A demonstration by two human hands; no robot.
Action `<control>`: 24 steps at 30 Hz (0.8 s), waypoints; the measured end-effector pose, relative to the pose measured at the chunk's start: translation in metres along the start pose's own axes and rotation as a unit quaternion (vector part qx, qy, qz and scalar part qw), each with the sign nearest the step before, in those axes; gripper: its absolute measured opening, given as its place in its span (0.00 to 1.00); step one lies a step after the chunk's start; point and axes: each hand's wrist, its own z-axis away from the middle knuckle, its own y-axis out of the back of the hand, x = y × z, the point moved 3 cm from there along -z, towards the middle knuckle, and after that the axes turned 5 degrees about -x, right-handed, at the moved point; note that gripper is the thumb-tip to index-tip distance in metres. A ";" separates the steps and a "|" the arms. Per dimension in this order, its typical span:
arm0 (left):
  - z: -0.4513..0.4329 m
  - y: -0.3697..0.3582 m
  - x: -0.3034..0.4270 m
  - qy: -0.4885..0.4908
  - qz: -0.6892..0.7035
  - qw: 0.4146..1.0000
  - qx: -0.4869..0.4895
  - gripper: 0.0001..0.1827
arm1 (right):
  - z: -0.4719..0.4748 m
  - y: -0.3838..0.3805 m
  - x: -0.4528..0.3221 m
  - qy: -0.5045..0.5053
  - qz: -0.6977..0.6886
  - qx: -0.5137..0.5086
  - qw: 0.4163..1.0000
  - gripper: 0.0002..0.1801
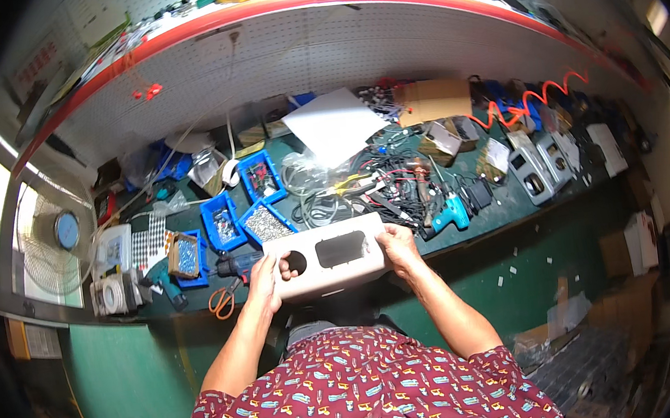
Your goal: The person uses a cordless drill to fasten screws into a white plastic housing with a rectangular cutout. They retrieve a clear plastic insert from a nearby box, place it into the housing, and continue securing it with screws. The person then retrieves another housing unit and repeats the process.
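Observation:
Between my hands is a white housing panel (300,286) with a round hole and a larger rounded rectangular opening, held in front of the workbench's near edge. My left hand (266,280) grips its left end, with fingertips showing through the round hole. The right end is in my right hand (399,248), thumb on the near face. Just left of the housing lie a dark blue power tool (240,264) and orange-handled scissors (222,302). Behind it stands a blue bin of small metal parts (264,222). A teal cordless drill (453,214) lies to the right.
Tangled black cables (394,184), yellow-handled pliers (352,185) and a white sheet (335,124) cover the middle of the bench. Grey housings (531,179) stand at right. A fan (62,231) is at left. A red-edged shelf (313,4) spans above, and a coiled orange hose (546,92) hangs at right.

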 end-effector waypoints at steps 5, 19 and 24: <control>-0.030 -0.006 -0.017 0.012 0.043 0.999 -0.023 0.16 | -0.027 0.019 -0.011 0.033 0.035 -0.009 0.999 0.14; -0.031 -0.012 -0.003 0.023 -0.022 0.999 -0.018 0.15 | -0.018 0.018 -0.001 -0.021 -0.019 -0.008 1.000 0.08; -0.047 -0.039 -0.014 0.001 -0.015 0.998 -0.056 0.13 | -0.013 0.040 -0.001 -0.014 -0.032 0.062 0.997 0.06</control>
